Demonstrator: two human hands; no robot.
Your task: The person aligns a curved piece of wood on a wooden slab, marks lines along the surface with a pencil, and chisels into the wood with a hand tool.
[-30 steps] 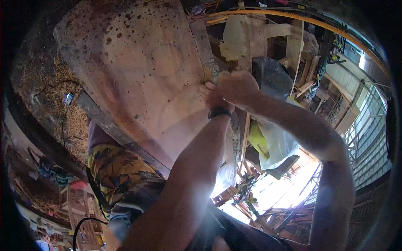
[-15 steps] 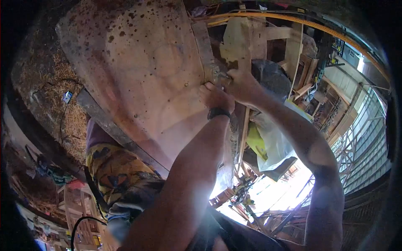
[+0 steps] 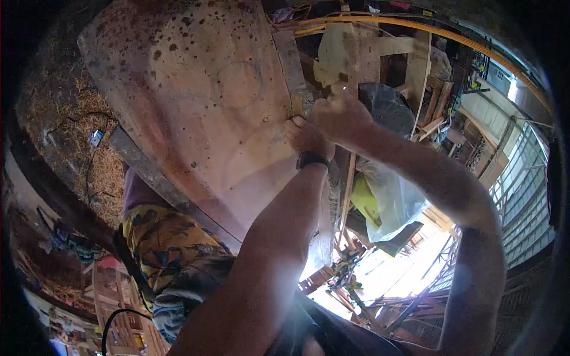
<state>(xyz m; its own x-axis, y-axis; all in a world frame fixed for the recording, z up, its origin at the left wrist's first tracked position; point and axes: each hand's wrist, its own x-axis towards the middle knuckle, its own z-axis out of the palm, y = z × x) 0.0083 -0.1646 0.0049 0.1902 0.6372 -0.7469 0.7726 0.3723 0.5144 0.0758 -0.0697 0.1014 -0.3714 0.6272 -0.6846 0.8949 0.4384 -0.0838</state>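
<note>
A large, stained wooden board (image 3: 237, 118) with dark spots lies below me. My left hand (image 3: 307, 137), with a dark band on the wrist, rests at its right edge. Its fingers are curled by a narrow wooden strip (image 3: 289, 62) along that edge; what they pinch is hidden. Just right of it, my right hand (image 3: 342, 117) is closed in a fist, slightly blurred. A small bright spot shows above the knuckles, but the thing in that fist cannot be made out.
A round dark object (image 3: 386, 110) and wooden frame pieces (image 3: 395, 46) stand to the right. Below them hangs a clear plastic sheet (image 3: 392, 199). An orange hose (image 3: 409, 25) runs across the top. Wood shavings (image 3: 107, 172) and a small device (image 3: 96, 138) lie at left.
My right hand has shifted slightly right and turned, its forearm swinging outward. A dark metallic thing seen by its fingers earlier no longer shows there. My left hand stays almost in place.
</note>
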